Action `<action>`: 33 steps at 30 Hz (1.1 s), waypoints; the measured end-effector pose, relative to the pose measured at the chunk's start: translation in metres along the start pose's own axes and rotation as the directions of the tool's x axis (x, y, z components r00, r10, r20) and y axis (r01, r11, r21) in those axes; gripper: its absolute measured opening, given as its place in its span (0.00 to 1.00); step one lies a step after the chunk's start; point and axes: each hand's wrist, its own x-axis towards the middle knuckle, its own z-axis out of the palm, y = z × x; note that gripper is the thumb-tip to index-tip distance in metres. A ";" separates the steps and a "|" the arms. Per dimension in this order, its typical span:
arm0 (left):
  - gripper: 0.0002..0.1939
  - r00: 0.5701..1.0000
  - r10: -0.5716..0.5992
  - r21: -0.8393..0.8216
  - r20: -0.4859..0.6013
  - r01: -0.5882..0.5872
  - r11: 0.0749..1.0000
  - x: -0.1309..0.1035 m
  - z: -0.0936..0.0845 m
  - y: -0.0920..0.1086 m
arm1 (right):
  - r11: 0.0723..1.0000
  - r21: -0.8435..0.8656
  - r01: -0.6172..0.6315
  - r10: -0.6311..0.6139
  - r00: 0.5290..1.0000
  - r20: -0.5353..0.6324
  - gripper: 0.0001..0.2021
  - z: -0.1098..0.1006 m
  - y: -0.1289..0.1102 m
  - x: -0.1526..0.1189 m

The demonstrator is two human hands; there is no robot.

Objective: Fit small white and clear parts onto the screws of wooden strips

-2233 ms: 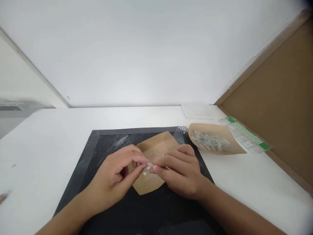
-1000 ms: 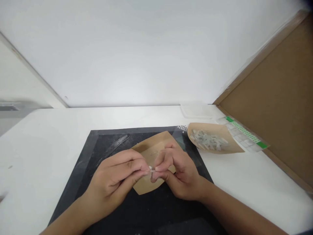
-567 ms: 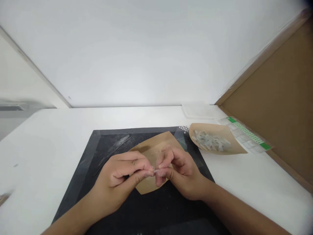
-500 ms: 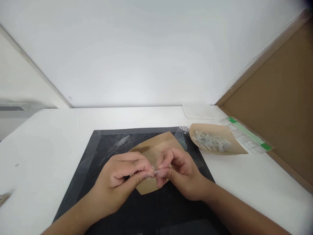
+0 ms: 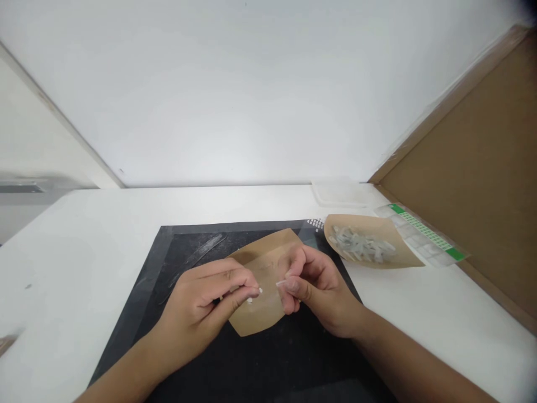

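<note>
The white wall [image 5: 247, 95] is standing behind the table [image 5: 62, 268], whose surface is bordering the black mat [image 5: 251, 369]. On the mat, the near paper tray [image 5: 251, 326] is lying beneath both hands, its edges showing around them. The hands are now parting, leaving a gap where their fingertips were meeting a moment ago. The left hand [image 5: 205, 296] is pinching narrowly, on what I can't tell; the right hand [image 5: 323, 288] is pinching a small pale strip [image 5: 281, 283] above the tray.
</note>
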 end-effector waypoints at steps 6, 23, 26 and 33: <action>0.07 0.999 0.052 0.093 0.010 -0.052 0.994 -0.005 0.002 -0.007 | 1.000 -0.010 0.003 -0.003 0.999 -0.037 0.13 -0.004 0.004 0.002; 0.10 0.998 -0.001 -0.033 -0.063 -0.001 0.999 -0.005 0.007 -0.002 | 0.983 -0.183 0.016 -0.020 1.000 -0.018 0.10 -0.007 0.007 -0.001; 0.10 0.998 -0.004 -0.058 -0.068 0.000 0.998 -0.005 0.007 0.001 | 0.962 -0.265 0.065 -0.067 0.998 0.002 0.09 -0.007 0.009 -0.002; 0.10 0.999 0.001 -0.095 -0.045 -0.006 0.995 -0.003 0.006 0.002 | 0.938 -0.338 0.078 -0.072 0.997 0.030 0.09 -0.004 0.008 -0.002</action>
